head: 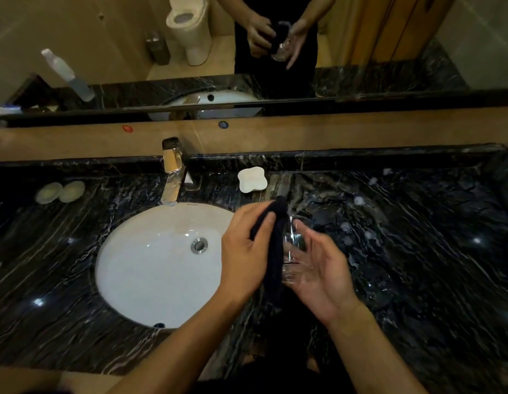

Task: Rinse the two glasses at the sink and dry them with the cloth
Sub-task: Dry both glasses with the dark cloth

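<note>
Over the black marble counter, just right of the white sink (150, 268), my left hand (244, 251) grips a dark cloth (275, 251) that hangs down between my hands. The cloth lies against a clear glass (294, 251). The glass rests in my right hand (323, 268), whose fingers are nearly straight along its side. A faint clear shape next to the soap dish may be the second glass (279, 184); I cannot tell for sure.
A chrome faucet (171, 177) stands behind the basin, with no water running. A white soap dish (252, 180) sits to its right, and two pale round pads (59, 191) lie at the far left. A mirror (389, 52) runs along the back wall.
</note>
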`<state>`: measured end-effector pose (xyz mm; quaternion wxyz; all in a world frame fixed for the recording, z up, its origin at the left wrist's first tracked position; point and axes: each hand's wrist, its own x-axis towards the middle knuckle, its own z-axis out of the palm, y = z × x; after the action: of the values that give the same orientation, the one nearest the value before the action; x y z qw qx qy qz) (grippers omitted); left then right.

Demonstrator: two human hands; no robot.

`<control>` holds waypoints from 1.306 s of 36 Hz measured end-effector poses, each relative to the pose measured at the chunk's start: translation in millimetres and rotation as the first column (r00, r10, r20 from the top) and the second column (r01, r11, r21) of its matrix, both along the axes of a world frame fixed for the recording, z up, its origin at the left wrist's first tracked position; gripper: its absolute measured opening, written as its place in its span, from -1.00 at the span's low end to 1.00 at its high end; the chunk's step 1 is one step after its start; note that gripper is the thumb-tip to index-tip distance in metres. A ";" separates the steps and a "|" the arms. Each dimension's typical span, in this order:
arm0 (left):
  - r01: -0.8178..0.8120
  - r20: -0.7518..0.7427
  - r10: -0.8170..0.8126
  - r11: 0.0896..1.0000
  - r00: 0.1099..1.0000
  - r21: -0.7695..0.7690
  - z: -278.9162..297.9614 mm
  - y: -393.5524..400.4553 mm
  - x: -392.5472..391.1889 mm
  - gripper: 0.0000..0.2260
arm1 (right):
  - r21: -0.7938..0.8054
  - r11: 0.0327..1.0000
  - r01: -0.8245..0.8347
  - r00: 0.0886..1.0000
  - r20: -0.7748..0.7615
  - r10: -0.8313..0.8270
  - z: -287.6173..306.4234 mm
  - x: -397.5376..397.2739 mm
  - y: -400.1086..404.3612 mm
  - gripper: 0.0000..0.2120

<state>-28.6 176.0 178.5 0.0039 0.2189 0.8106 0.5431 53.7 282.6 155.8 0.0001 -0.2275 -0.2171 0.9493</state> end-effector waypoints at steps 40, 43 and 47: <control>0.116 -0.164 -0.147 0.976 0.975 -0.185 -14.1 -14.9 35.4 -0.61 | 0.079 0.997 -0.012 0.986 0.168 -0.001 2.5 -6.2 -13.8 -0.38; 0.143 -0.175 -0.169 0.978 0.970 -0.154 -17.3 -23.4 50.9 -0.65 | 0.047 0.999 0.011 0.986 0.166 -0.019 3.8 -6.0 -8.2 -0.46; 0.167 -0.317 -0.197 0.979 0.928 -0.120 -18.1 -30.3 61.9 -0.69 | -0.004 1.000 0.015 0.991 0.132 -0.015 6.8 -6.7 -3.7 -0.50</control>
<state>33.3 145.7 160.4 -0.0705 0.3800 0.8000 0.4589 47.0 279.0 162.6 -0.0076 -0.2913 -0.2127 0.9327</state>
